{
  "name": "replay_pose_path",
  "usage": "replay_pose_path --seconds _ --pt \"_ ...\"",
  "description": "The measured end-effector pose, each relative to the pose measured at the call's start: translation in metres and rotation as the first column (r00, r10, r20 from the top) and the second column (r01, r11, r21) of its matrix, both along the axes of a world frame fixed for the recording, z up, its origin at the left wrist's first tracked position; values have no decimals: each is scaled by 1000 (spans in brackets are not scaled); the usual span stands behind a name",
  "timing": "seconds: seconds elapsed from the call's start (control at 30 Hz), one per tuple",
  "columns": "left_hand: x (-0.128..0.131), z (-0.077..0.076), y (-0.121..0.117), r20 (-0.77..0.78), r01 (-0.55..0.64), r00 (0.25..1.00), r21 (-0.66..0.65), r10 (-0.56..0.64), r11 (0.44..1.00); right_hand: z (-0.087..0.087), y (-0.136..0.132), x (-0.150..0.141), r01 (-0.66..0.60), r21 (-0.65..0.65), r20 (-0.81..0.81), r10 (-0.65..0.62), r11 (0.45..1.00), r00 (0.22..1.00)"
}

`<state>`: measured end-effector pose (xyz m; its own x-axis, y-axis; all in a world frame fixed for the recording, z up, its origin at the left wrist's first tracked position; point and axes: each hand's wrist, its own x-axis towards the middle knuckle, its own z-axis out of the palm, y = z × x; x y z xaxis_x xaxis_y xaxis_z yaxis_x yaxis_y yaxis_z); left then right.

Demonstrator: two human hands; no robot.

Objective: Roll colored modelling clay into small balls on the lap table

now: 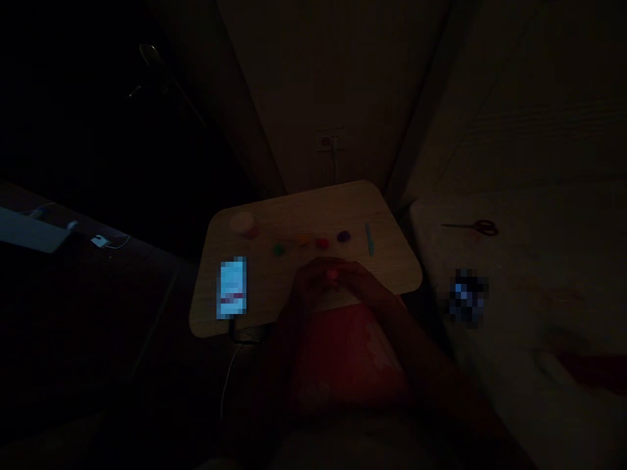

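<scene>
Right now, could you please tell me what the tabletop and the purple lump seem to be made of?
Tabletop: matte wood or laminate, by its streaky grain. Purple lump: possibly matte modelling clay, rounded, no visible shine; too dim to confirm.

Single head-worn view: looks forward and down from above the near side of the pale, round-cornered wooden desk (318,209); middling range, desk's outline framed, rectangular wall socket (324,140) beyond it.

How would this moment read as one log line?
left hand, right hand: close together | between: small pinkish-red spot, unclear | beyond: green lump, orange lump, red lump, purple lump, slim turquoise stick | surface: pale wood-grained table
</scene>
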<state>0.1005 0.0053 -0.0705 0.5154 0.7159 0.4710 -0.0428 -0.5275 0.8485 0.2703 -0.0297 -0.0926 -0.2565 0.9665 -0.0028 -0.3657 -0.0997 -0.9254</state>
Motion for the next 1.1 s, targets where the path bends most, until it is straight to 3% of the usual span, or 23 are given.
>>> replay_pose_path --seconds 0.17,0.37,0.57,0.87,1.0,1.1 --pt "1 0 -4 -72 -108 991 66 112 992 4 2 -1 -13 33 -33 14 999 999" --pt "4 -2 -8 -120 -212 966 135 228 968 1 5 -7 24 -20 -109 -26 1000 994" --pt "1 -8 -3 -161 -148 970 193 180 970 -11 7 -4 119 -29 32 -118 992 992" --pt "1 -12 0 -173 -98 975 230 139 968 -2 2 -2 164 -17 113 -161 986 980" --pt "2 -8 -2 -173 -91 977 204 127 975 -7 2 -4 220 -40 83 -216 975 973" --pt "2 -4 -3 -147 -117 979 153 140 981 -5 3 -6 227 -118 -43 -234 967 971"
